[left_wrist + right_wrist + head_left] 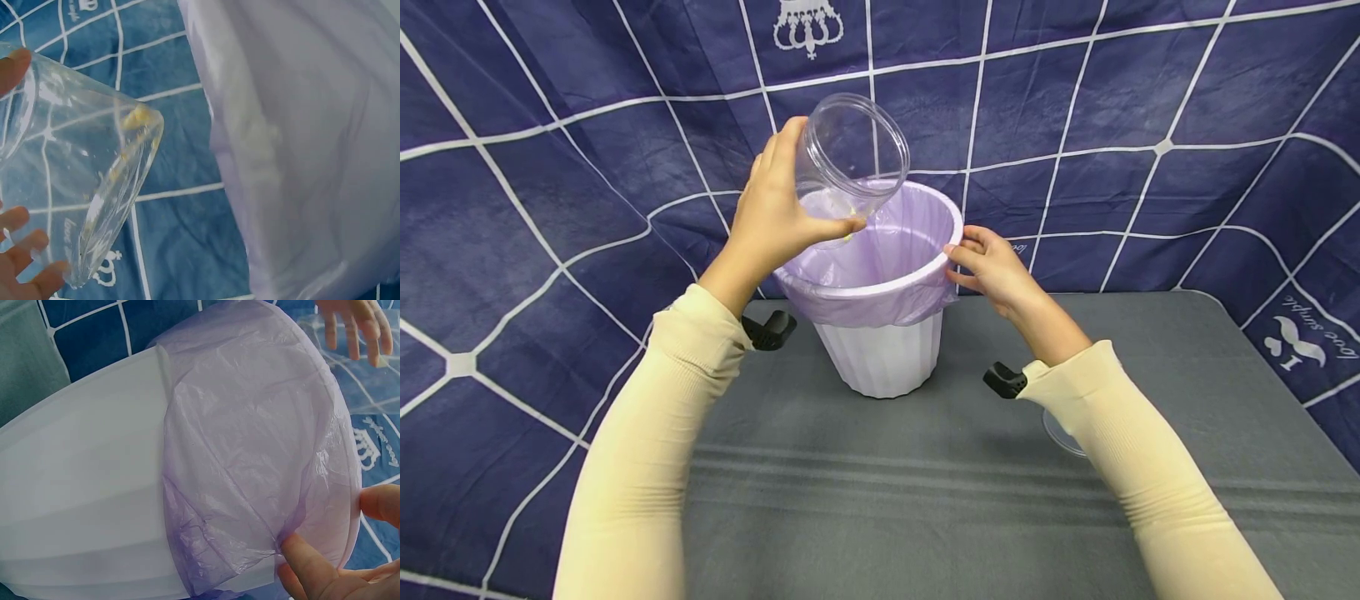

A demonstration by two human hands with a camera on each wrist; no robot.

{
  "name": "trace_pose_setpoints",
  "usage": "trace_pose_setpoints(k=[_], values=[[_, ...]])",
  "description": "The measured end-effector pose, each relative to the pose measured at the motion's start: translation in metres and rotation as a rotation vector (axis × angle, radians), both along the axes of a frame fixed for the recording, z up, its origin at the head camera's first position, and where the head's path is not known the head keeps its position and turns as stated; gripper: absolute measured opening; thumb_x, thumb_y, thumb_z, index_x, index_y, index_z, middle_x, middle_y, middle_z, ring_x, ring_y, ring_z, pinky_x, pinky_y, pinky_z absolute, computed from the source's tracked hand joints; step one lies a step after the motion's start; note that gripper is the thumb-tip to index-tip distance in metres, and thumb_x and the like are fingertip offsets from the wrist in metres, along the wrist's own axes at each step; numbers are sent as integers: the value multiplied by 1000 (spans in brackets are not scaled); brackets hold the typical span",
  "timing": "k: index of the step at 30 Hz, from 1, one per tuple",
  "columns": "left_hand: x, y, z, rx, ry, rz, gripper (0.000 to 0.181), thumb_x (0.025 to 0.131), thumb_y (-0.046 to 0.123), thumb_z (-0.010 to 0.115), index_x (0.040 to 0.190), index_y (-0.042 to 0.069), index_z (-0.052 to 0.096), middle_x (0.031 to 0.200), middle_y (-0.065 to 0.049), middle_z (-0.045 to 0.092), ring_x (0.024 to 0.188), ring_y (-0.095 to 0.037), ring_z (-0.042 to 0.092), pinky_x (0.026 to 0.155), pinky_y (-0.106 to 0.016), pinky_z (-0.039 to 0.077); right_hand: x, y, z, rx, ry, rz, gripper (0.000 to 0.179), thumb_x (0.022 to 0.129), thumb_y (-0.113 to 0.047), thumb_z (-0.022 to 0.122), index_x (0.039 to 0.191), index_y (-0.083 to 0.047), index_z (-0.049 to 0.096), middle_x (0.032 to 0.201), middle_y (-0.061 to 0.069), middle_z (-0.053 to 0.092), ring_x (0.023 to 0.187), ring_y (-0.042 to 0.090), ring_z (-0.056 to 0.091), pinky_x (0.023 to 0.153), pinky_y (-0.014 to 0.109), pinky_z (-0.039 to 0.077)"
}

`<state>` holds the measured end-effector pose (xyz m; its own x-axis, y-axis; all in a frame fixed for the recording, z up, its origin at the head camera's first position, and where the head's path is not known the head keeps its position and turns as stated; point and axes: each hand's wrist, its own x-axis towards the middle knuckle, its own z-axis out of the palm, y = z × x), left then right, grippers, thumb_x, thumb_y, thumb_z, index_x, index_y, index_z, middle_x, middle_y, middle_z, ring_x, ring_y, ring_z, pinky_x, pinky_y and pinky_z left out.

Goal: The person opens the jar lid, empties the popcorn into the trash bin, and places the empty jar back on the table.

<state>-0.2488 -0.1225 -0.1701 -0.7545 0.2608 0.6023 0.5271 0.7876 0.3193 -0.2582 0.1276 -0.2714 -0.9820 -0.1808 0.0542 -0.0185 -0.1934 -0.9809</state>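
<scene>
My left hand [782, 196] grips a clear plastic jar [867, 171] by its side, thumb and fingers spread around it. The jar is tilted over the white trash bin [883, 354], its mouth toward the upper right in the head view. Yellow bits [139, 117] cling near the jar's bottom in the left wrist view. A thin purple bag [850, 304] lines the bin and folds down over its rim. On the rim's right side, my right hand [992, 267] pinches bag and rim between thumb and fingers.
The bin stands on a grey tabletop [880, 500] near a blue curtain [1037, 92] with white grid lines. A clear round lid [1062, 435] lies partly hidden under the right sleeve. Black wrist cameras [770, 331] sit at both cuffs.
</scene>
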Motion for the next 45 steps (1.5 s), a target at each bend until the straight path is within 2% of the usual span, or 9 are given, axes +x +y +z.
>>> trace_pose_setpoints(k=[8, 14, 15, 21, 27, 31, 36, 39, 45], values=[[11, 1, -5, 229, -80, -166, 102, 52, 33, 86, 135, 14, 30, 132, 3, 39, 119, -3, 33, 97, -19, 24, 0, -1, 0, 4, -7, -2, 56, 90, -4, 49, 136, 9, 19, 134, 27, 30, 111, 25, 44, 89, 35, 40], [47, 13, 1, 346, -174, -282, 91, 58, 9, 83, 133, 4, 31, 130, -5, 42, 115, -7, 38, 93, -26, 32, 1, -1, 1, 4, -6, -6, 56, 90, -3, 48, 136, 9, 19, 134, 27, 31, 111, 27, 44, 88, 35, 41], [49, 13, -1, 350, -175, -299, 90, 58, 9, 83, 132, 4, 31, 129, -4, 43, 114, -7, 39, 91, -27, 34, 1, -1, 1, 8, -4, -6, 56, 90, -3, 48, 136, 9, 19, 134, 27, 31, 111, 27, 44, 88, 35, 41], [47, 14, -23, 420, -197, -452, 92, 56, 5, 84, 131, 7, 32, 127, -4, 43, 114, -14, 41, 91, -33, 37, 1, -1, 1, 15, 3, -9, 55, 90, -3, 48, 136, 8, 19, 133, 26, 33, 112, 27, 44, 87, 33, 43], [61, 20, -39, 455, -221, -602, 93, 54, -4, 82, 130, 2, 30, 127, -8, 42, 114, -19, 43, 95, -34, 35, 2, -1, 0, 33, 14, -9, 54, 90, -4, 48, 136, 7, 21, 132, 24, 35, 114, 27, 43, 88, 36, 41], [70, 22, -53, 450, -234, -648, 97, 51, -5, 83, 131, 2, 29, 128, -8, 42, 115, -19, 44, 94, -38, 36, 1, 0, 0, 66, 18, -11, 56, 91, -7, 48, 138, 6, 19, 134, 24, 33, 116, 26, 42, 91, 39, 40], [77, 26, -76, 408, -244, -665, 100, 48, 4, 87, 131, 3, 30, 129, -9, 42, 116, -22, 43, 95, -38, 36, 1, -1, 0, 66, 12, -31, 55, 91, -6, 48, 137, 7, 20, 134, 24, 34, 107, 23, 47, 85, 33, 45], [78, 27, -91, 388, -262, -679, 101, 48, 8, 88, 131, 2, 30, 128, -13, 42, 117, -26, 42, 96, -35, 34, 0, -1, 0, 72, 20, -31, 53, 91, -5, 48, 135, 8, 22, 132, 25, 35, 103, 23, 49, 82, 31, 46], [77, 28, -120, 401, -345, -714, 100, 49, 6, 87, 130, -1, 29, 129, -18, 40, 119, -31, 39, 97, -37, 34, 1, 0, 0, 68, 19, -18, 55, 90, -6, 49, 135, 7, 21, 133, 25, 34, 111, 25, 45, 87, 35, 43]])
